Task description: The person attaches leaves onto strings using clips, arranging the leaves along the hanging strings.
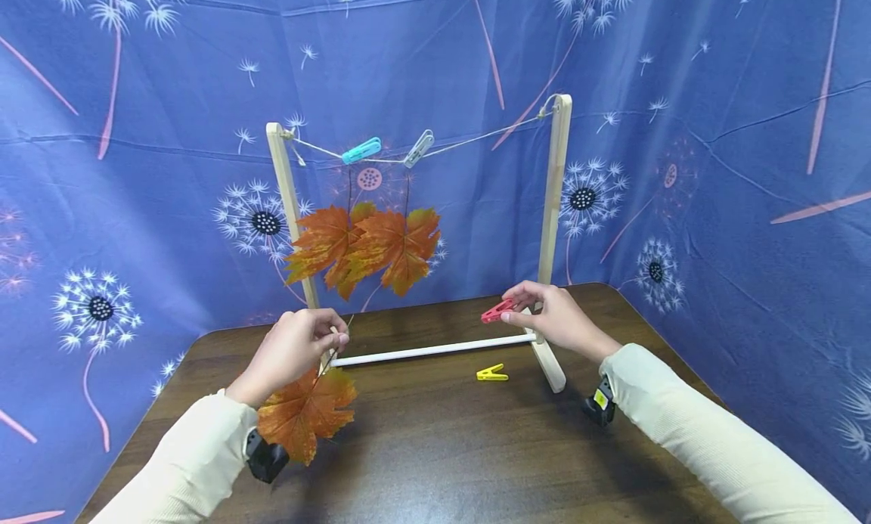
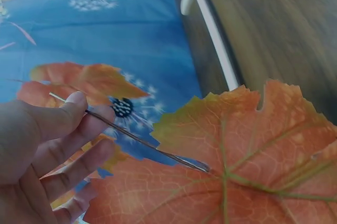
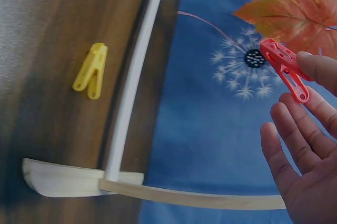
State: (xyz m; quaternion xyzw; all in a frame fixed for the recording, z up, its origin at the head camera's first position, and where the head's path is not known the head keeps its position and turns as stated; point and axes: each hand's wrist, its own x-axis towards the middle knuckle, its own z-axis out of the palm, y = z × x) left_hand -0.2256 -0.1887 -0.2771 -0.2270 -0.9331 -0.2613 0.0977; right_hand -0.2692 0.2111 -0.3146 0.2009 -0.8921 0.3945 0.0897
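Observation:
My left hand (image 1: 299, 348) pinches the thin stem of an orange maple leaf (image 1: 309, 410) between thumb and forefinger. In the left wrist view the leaf (image 2: 253, 166) spreads out below that brown stem (image 2: 142, 141). At the right, my right hand (image 1: 553, 314) pinches a red clothespin (image 1: 498, 310) by its handle ends, above the table. Two more maple leaves (image 1: 398, 244) hang from a string (image 1: 469, 141) on the wooden frame, one under a blue clothespin (image 1: 361, 150), the other under a white clothespin (image 1: 418, 148).
A yellow clothespin (image 1: 492, 373) lies on the brown wooden table (image 1: 435, 448). The frame has two wooden posts (image 1: 556, 191) joined low down by a white rod (image 1: 435, 350). Behind it hangs a blue dandelion-print cloth (image 1: 422, 63). Each wrist wears a black camera.

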